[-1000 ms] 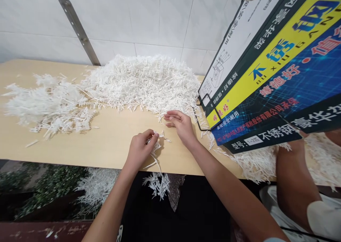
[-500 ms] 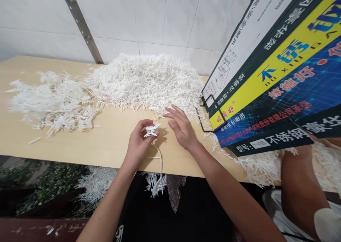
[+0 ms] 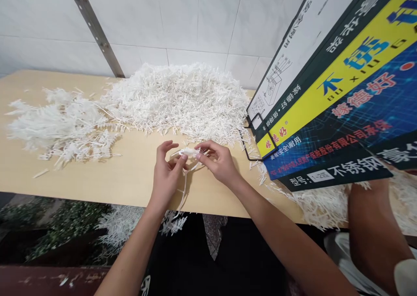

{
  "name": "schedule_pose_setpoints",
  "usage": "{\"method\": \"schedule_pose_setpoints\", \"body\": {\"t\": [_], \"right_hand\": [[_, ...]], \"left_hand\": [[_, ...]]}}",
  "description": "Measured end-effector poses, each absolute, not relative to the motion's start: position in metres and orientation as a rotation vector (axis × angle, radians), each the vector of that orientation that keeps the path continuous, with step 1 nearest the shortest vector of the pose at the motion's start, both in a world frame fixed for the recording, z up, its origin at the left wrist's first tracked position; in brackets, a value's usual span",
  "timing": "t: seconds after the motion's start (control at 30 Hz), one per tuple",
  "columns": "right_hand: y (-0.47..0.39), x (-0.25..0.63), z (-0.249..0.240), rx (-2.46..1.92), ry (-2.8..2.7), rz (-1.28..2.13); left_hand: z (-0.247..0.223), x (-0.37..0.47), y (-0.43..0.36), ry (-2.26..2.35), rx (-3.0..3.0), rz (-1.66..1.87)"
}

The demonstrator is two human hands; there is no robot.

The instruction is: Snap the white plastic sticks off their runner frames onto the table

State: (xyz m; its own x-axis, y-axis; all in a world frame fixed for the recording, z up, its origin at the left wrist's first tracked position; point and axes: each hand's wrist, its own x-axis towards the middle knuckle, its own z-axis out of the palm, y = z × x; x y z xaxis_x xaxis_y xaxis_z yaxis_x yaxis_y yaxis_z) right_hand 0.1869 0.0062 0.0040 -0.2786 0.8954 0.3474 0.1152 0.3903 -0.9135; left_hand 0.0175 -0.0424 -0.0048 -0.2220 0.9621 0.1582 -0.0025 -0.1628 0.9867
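Observation:
Between my hands, just above the wooden table (image 3: 137,178), is a small white bundle of thin branched plastic-looking sprigs (image 3: 189,151). My left hand (image 3: 167,165) pinches its left side between thumb and fingers. My right hand (image 3: 218,161) has thumb and forefinger closed on the right side of the same bundle. A white cord (image 3: 185,187) hangs from it over the table's front edge, towards a white tuft (image 3: 174,222) below. Behind my hands lies a large heap of white sprigs (image 3: 182,100).
A looser pile of sprigs (image 3: 65,122) lies at the left. A large printed box (image 3: 325,104) leans at the right, with a black wire frame (image 3: 260,137) by its lower corner. Another person's arm (image 3: 374,222) shows beneath it. A metal bracket (image 3: 97,33) is against the tiled wall.
My right hand has moved left and down and now grips the bundle with the left hand. The bundle has turned to lie sideways, and its hanging cord and tuft have swung left.

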Motion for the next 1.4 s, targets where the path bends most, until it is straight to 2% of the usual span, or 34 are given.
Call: {"method": "schedule_pose_setpoints", "body": {"t": [0.2, 0.47, 0.67, 0.8, 1.13, 1.3, 1.4], "right_hand": [[0.006, 0.188, 0.007, -0.857, -1.661, 0.994], [0.001, 0.186, 0.008, -0.763, -1.842, 1.006], [0.002, 0.187, 0.011, -0.837, -1.788, 0.773], [0.004, 0.185, 0.011, -0.839, -1.852, 0.908], [0.014, 0.18, -0.015, -0.988, -1.103, 1.09], [0.008, 0.178, -0.006, -0.985, -1.521, 0.931], [0.002, 0.18, 0.002, -0.959, -1.662, 0.953]], "left_hand": [[-0.002, 0.018, -0.046, 1.436, 1.318, 1.294], [-0.004, 0.015, -0.044, 1.428, 1.277, 1.454], [-0.004, 0.019, -0.048, 1.346, 1.315, 1.276], [-0.004, 0.019, -0.05, 1.341, 1.357, 1.182], [-0.009, 0.013, -0.049, 1.368, 1.425, 1.045], [-0.01, 0.013, -0.048, 1.339, 1.322, 1.19], [-0.007, 0.013, -0.046, 1.335, 1.299, 1.205]]}}
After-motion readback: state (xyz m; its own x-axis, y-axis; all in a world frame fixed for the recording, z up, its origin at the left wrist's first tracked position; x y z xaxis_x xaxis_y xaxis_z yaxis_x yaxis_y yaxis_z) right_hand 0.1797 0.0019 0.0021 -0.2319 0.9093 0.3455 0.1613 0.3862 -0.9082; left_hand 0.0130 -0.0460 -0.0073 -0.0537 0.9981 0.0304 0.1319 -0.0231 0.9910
